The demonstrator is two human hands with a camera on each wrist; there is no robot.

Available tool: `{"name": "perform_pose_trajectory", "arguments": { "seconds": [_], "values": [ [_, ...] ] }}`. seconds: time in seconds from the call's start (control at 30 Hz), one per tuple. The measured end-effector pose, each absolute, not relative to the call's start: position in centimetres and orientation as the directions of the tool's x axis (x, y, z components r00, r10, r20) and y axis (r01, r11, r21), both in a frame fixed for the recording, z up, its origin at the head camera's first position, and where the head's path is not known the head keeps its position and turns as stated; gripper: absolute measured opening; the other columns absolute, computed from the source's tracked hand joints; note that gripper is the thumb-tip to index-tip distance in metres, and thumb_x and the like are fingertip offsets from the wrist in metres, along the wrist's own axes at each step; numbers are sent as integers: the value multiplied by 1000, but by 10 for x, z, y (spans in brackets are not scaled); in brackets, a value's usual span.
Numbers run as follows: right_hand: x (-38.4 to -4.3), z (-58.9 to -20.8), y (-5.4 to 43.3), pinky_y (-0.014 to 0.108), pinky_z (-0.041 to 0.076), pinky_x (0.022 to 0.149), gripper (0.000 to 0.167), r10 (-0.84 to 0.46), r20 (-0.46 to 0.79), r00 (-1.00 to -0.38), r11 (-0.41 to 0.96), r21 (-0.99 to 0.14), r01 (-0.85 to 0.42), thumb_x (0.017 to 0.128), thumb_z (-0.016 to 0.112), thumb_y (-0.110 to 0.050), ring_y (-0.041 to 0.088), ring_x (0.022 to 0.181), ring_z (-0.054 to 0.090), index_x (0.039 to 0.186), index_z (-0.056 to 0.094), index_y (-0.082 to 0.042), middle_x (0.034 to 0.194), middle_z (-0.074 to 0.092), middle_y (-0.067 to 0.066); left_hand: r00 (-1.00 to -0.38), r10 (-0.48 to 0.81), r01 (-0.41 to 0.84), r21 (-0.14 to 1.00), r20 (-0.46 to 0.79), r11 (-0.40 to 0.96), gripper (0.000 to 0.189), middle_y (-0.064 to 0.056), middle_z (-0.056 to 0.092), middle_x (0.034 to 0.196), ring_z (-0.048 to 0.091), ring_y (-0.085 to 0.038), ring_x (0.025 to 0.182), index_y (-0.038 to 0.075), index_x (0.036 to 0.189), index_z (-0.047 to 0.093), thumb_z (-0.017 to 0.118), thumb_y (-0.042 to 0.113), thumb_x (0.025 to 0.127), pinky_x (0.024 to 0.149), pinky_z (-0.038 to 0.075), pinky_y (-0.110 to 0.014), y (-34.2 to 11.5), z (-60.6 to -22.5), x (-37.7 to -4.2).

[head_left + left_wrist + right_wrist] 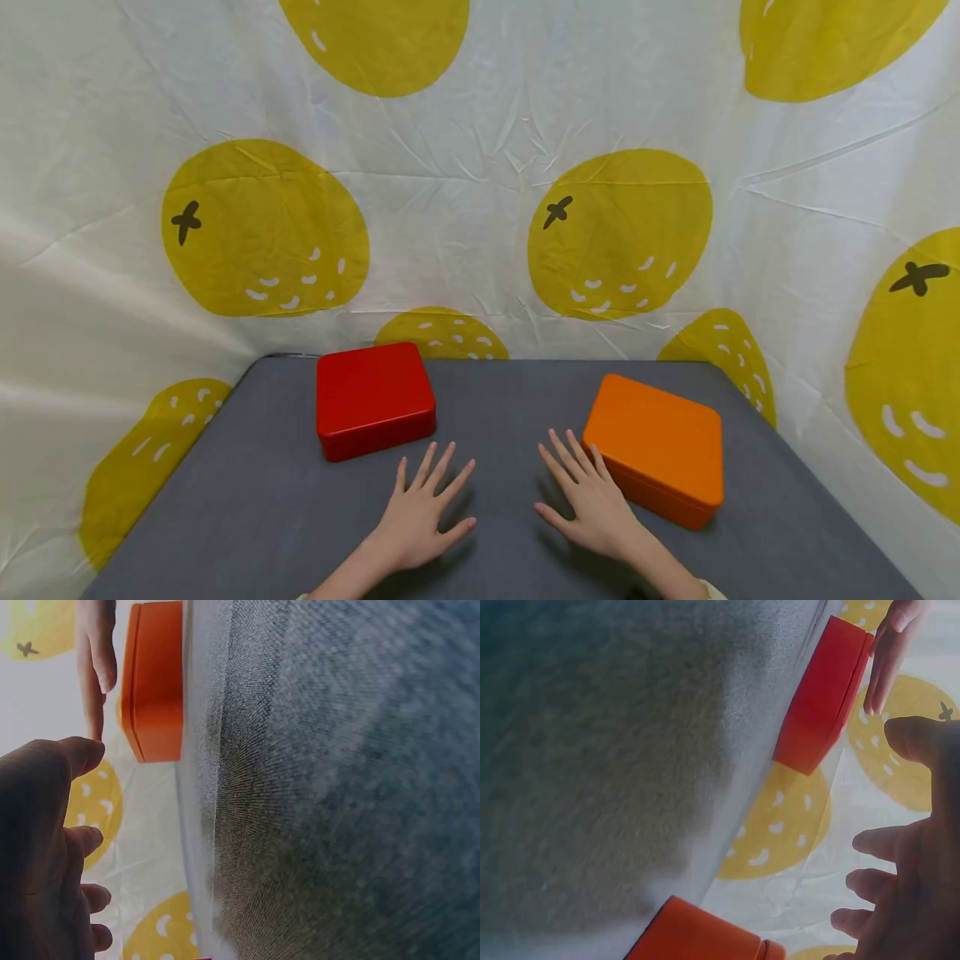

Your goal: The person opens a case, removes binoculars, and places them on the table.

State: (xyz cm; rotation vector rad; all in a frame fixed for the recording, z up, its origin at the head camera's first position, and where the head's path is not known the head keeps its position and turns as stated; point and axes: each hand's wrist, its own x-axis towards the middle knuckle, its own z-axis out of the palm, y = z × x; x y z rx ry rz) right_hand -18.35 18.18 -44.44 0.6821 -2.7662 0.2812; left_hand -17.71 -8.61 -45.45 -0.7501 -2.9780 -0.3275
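Note:
In the head view, my left hand [417, 517] is spread palm down above the dark grey table, fingers extended and holding nothing. Beyond its fingertips lies a closed red box [375, 396] with rounded corners. My right hand [594, 510] is likewise spread and holds nothing; its outer fingers overlap the near left corner of an orange box [656, 446] in this view. The left wrist view has the orange box [156, 682] lying flat with a lid seam along its side. From the right wrist, the red box [821, 697] shows beyond my thumb.
A grey cloth-covered table [495, 417] carries both boxes, the red one at the back left and the orange one at the right. Behind and beside it hangs a white curtain [450, 225] printed with large yellow fruit, close to the table's edges.

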Motion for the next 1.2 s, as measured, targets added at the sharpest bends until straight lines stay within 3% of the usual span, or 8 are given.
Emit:
{"name": "perform_pose_trajectory", "arguments": {
  "seconds": [0.23, 0.4, 0.6, 0.77, 0.87, 0.97, 1.2],
  "values": [
    [-176, -442, 193, 56, 18, 104, 74, -423, 337, -841, 866, -124, -485, 78, 61, -47, 19, 140, 8, 140, 28, -25, 149, 21, 0, -867, 490, 499, 197, 92, 844, 65, -1, 7, 152, 3, -31, 139, 39, 141, 13, 37, 61, 84, 101, 11, -67, -89, -454, -176],
    [-172, -441, 202, 51, 21, 105, 72, -417, 354, -837, 873, -102, -477, 79, 61, -45, 24, 137, 21, 140, 29, -25, 148, 22, -1, -853, 517, 515, 262, 67, 816, 64, 2, 8, 151, 7, -31, 139, 41, 140, 11, 38, 59, 85, 101, 12, -66, -91, -453, -178],
    [-167, -437, 215, 37, 18, 109, 70, -380, 389, -839, 885, -111, -452, 79, 62, -41, 26, 132, 31, 139, 31, -24, 147, 26, 0, -838, 540, 523, 399, 79, 753, 60, 3, 14, 150, 13, -28, 138, 40, 140, 14, 42, 51, 88, 101, 15, -65, -90, -450, -180],
    [-163, -434, 227, 21, 7, 112, 66, -340, 407, -848, 899, -125, -420, 79, 63, -40, 26, 129, 35, 137, 37, -21, 144, 33, 5, -819, 553, 555, 457, 152, 695, 58, 5, 19, 148, 18, -26, 137, 38, 140, 19, 46, 43, 89, 100, 21, -63, -83, -446, -180],
    [-162, -432, 233, 29, 19, 108, 64, -334, 423, -842, 900, -123, -419, 79, 63, -39, 26, 127, 38, 135, 40, -19, 143, 35, 6, -802, 559, 586, 459, 212, 668, 57, 5, 23, 147, 23, -25, 136, 35, 139, 22, 48, 39, 89, 100, 25, -61, -80, -445, -180],
    [-160, -430, 238, 39, 33, 97, 64, -333, 442, -833, 897, -123, -424, 79, 64, -36, 27, 124, 40, 135, 40, -17, 142, 37, 7, -785, 564, 613, 457, 257, 645, 56, 4, 27, 146, 28, -25, 134, 33, 139, 25, 50, 35, 89, 99, 29, -59, -77, -444, -181],
    [-155, -426, 250, 46, 40, 89, 62, -300, 452, -840, 898, -165, -409, 79, 65, -30, 31, 120, 43, 135, 41, -15, 141, 38, 9, -761, 549, 641, 533, 346, 553, 53, 5, 35, 142, 36, -20, 130, 29, 137, 34, 54, 26, 88, 99, 36, -48, -69, -444, -188]
  ]
}}
